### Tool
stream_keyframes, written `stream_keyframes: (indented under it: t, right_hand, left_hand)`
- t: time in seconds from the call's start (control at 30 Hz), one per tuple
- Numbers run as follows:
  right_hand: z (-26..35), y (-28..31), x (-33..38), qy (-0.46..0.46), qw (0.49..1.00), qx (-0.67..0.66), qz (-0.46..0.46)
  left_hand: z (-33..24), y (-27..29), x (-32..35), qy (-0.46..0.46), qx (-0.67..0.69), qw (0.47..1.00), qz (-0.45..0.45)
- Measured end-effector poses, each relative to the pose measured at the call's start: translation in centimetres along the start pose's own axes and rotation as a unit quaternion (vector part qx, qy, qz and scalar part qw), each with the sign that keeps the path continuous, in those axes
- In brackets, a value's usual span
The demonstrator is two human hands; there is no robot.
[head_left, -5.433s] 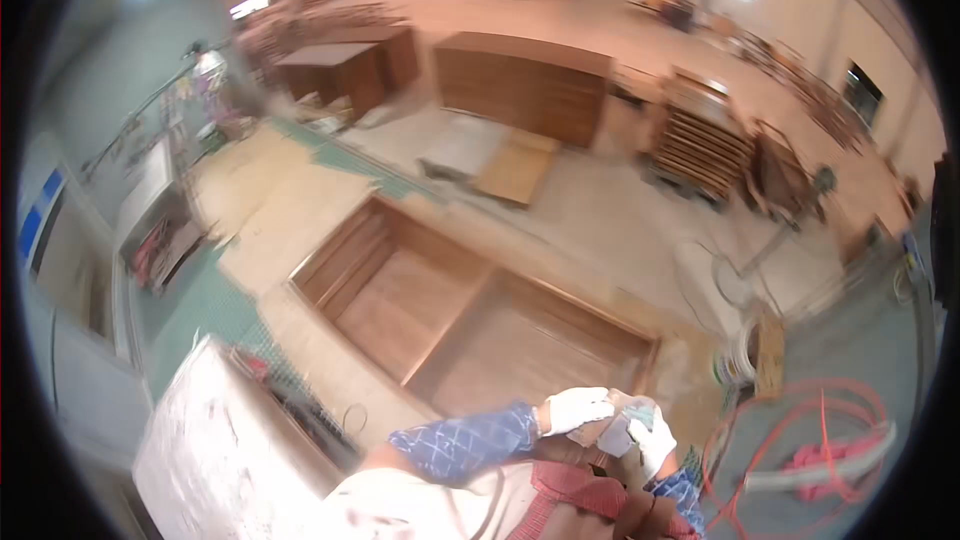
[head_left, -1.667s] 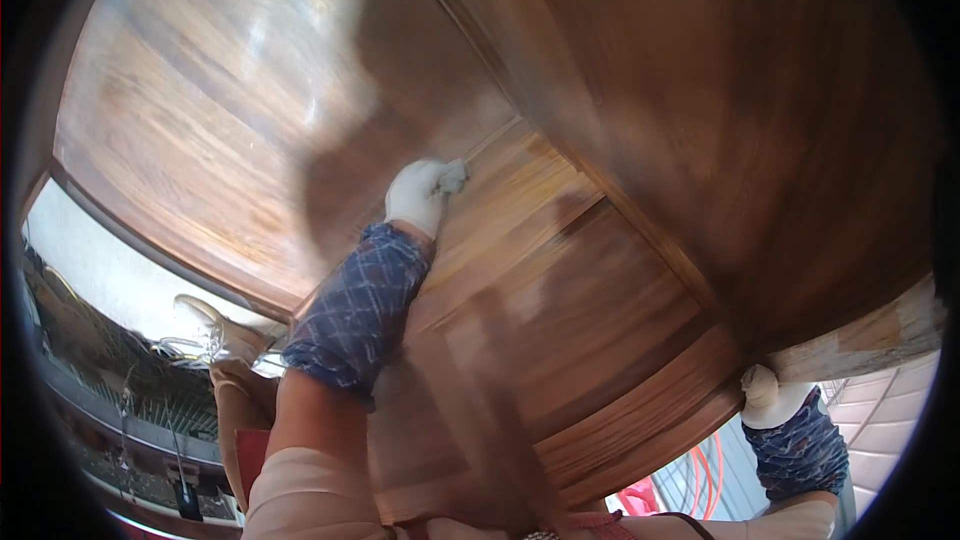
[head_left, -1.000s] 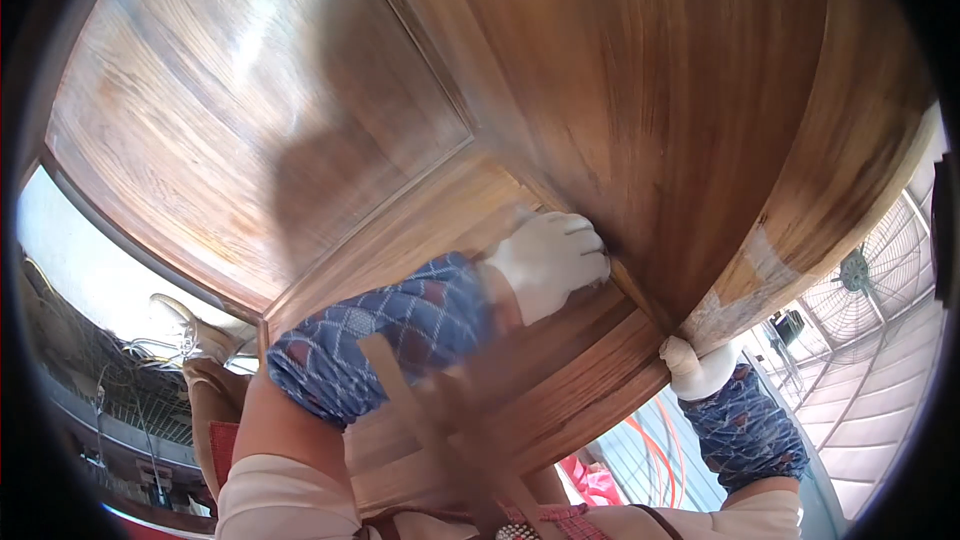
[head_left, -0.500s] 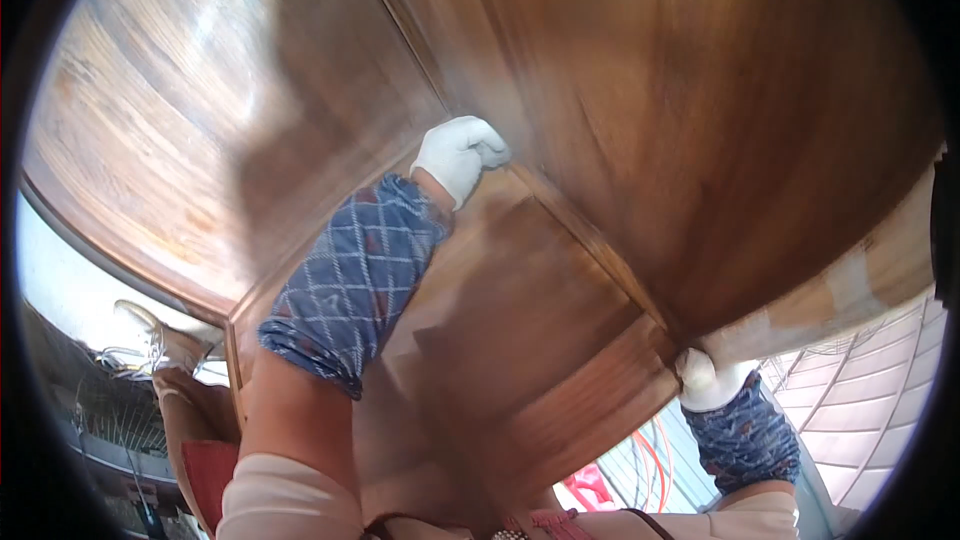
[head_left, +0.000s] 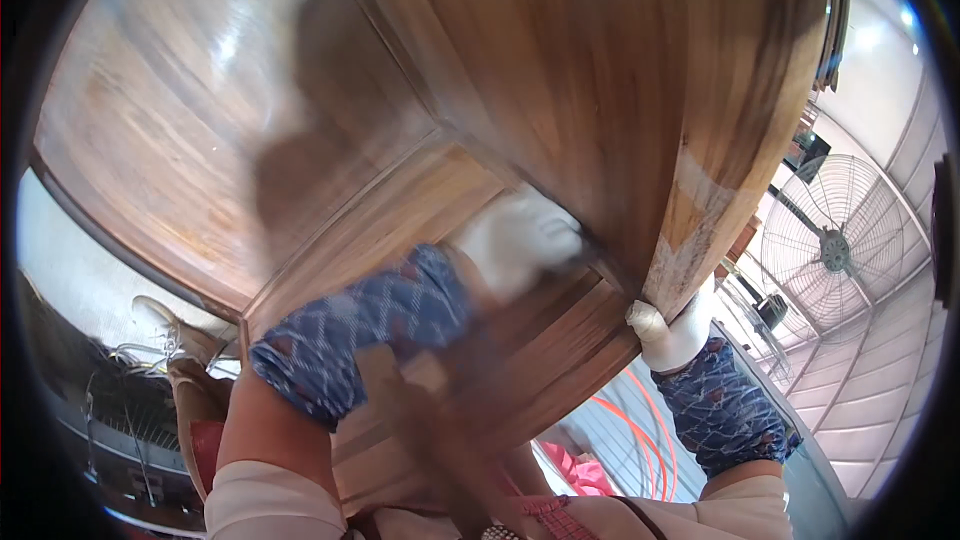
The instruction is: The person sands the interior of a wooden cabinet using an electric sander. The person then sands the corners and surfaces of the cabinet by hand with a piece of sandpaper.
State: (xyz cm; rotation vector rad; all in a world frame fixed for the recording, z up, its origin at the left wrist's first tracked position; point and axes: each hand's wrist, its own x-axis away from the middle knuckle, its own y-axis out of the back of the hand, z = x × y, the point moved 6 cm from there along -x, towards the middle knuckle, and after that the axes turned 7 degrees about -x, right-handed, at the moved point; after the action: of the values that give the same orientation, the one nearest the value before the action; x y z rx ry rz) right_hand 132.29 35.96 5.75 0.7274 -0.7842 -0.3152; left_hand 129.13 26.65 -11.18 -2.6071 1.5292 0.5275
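Two gloved hands on wooden cabinet.

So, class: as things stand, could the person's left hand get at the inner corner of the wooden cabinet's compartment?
Probably yes. The gloved left hand is already inside the wooden cabinet, blurred, at the inner corner, with nothing between them. The right hand is on the outer edge, out of the way.

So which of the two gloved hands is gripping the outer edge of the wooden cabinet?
The right hand: its white glove clamps the cabinet at its pale outer edge. The left hand, blurred, lies inside against the inner panel.
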Motion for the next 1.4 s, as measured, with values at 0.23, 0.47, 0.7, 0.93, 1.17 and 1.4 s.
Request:
stream_keyframes:
  t: [0.23,0.47,0.7,0.93,1.17,1.4]
  right_hand:
    - [0.3,0.1,-0.6,-0.025,0.994,0.061,0.081]
    - [-0.2,0.1,0.0,-0.038,0.972,0.124,0.196]
    - [-2.6,-1.0,1.5,-0.121,0.959,-0.165,0.194]
    - [-3.6,-0.8,1.8,-0.160,0.964,-0.115,0.180]
    - [-2.5,-0.6,1.4,-0.133,0.978,-0.049,0.154]
    - [-1.3,-0.1,0.6,-0.091,0.977,0.107,0.159]
  left_hand:
    - [17.9,2.0,6.1,0.361,-0.039,0.932,0.002]
    - [20.2,-1.1,15.8,0.355,-0.142,0.924,0.022]
    - [23.1,-2.7,18.1,0.430,-0.087,0.898,0.014]
    - [21.8,-3.2,9.5,0.391,-0.032,0.920,-0.017]
    - [18.8,-1.1,8.5,0.201,0.013,0.979,0.009]
    - [20.6,-4.0,8.8,0.303,-0.044,0.952,-0.019]
